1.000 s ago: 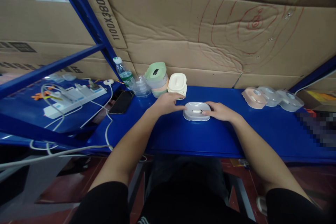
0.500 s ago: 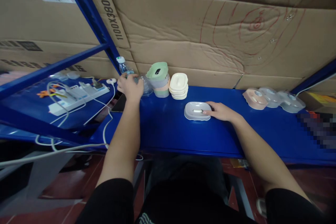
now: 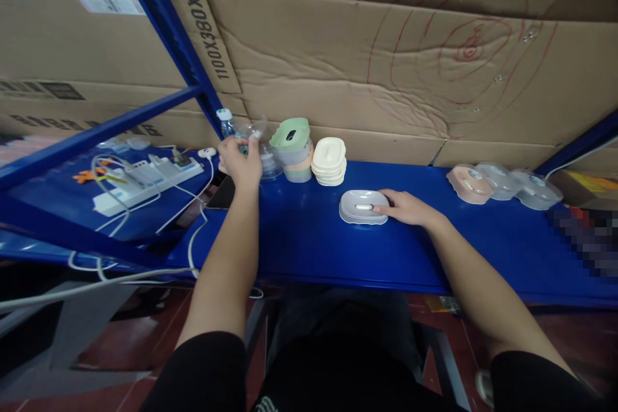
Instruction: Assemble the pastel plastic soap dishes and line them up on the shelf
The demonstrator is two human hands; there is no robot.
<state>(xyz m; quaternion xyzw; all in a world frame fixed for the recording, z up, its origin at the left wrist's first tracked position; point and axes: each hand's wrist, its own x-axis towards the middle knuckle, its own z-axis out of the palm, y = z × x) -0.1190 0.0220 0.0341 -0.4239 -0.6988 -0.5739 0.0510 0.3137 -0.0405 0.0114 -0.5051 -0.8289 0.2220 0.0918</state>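
Note:
Near the back left of the blue shelf, my left hand point(image 3: 240, 164) pinches a clear plastic cover point(image 3: 259, 131), raised and tilted above several more clear covers point(image 3: 270, 166). My right hand point(image 3: 410, 208) grips the right end of a pale grey oval plastic case point(image 3: 352, 212), its thumb on the near side by a small white bar in the middle. The case rests flat on the shelf. Right of the covers stands a stack of shells with a green one point(image 3: 298, 131) on top. Beside it is a stack of cream lids point(image 3: 329, 153).
A capped water bottle point(image 3: 224, 117) stands behind my left hand. At the right are a pink case point(image 3: 468, 185) and two clear-covered ones point(image 3: 535, 190). A white power strip point(image 3: 145, 183) with cables lies at the left, beyond a blue post point(image 3: 171, 32). Cardboard point(image 3: 309, 58) backs the shelf.
My left hand has lifted a clear cover up from the others. My right hand and the grey case stay in place; the whole view has shifted slightly.

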